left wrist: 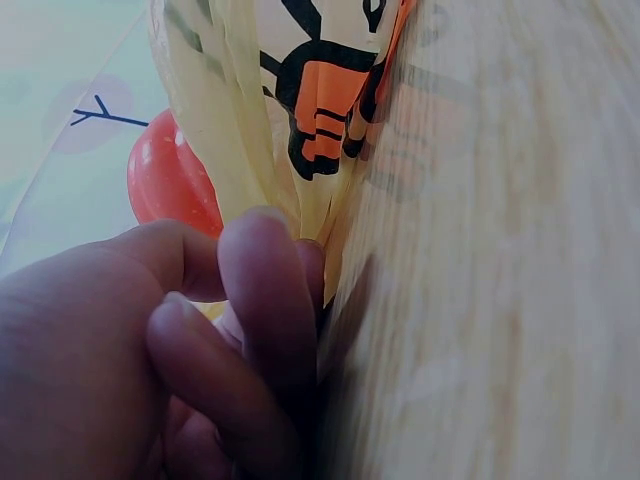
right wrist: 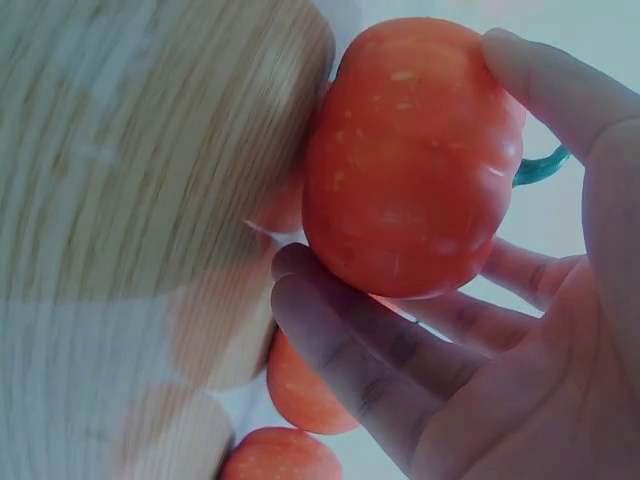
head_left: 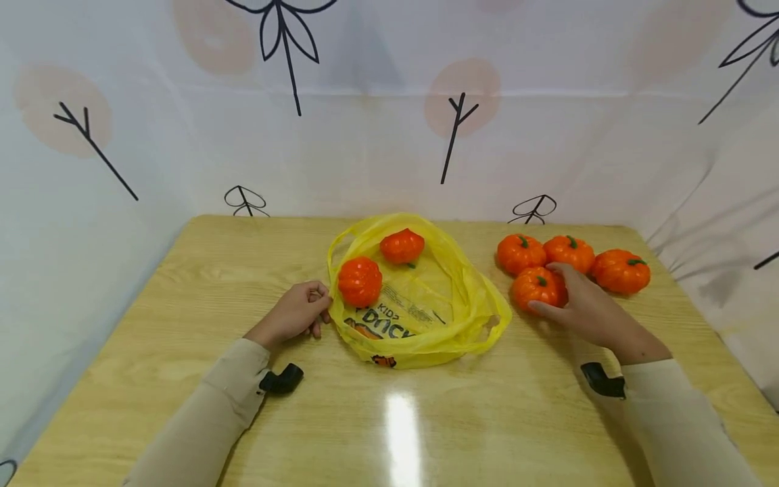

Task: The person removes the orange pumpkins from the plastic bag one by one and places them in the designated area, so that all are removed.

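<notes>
A yellow plastic bag lies spread with its mouth up, near the middle of the table. Inside it are two small orange toy pumpkins, one at the left and one further back. My left hand pinches the bag's left edge between curled fingers; the left wrist view shows the gathered plastic at the fingertips. To the right of the bag, my right hand grips another toy pumpkin, thumb on one side and fingers on the other. Its green stem shows in the right wrist view.
Three more toy pumpkins stand behind and beside the right hand: one at the back left, one in the middle and one at the right. A patterned white cloth hangs behind the wooden table.
</notes>
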### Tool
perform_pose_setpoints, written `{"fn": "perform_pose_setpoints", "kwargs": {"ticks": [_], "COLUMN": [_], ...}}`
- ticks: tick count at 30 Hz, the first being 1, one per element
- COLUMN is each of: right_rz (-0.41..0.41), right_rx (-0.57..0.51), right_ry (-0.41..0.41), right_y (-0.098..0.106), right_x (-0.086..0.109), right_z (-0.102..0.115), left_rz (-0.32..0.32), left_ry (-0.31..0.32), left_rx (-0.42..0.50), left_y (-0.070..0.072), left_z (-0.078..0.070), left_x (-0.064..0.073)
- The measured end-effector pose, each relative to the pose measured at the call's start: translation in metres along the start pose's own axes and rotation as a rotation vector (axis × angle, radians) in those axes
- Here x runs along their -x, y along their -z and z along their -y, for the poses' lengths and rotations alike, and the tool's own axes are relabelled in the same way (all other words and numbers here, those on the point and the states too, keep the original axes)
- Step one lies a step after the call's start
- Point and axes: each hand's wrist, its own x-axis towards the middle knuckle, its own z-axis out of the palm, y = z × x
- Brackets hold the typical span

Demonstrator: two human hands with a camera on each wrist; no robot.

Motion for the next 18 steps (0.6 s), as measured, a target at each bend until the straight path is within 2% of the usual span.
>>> {"fn": "perform_pose_setpoints", "kwargs": {"ticks": [8, 18], "right_rz": [-0.004, 0.016], "right_rx": [0.042, 0.03], "right_ry": [-0.011, -0.011], "right_y": [0.0009, 0.0004], "right_x": [-0.0016, -0.003], "right_z": [-0.0026, -0.0035], "left_rz": [-0.005, -0.001], "left_ry": [-0.008, -0.004], "left_rx": [0.013, 0.007], "left_y": [-0.0016, -0.0011], "left_z": [0.0011, 0.0004], "left_x": [-0.0001, -0.0011]}}
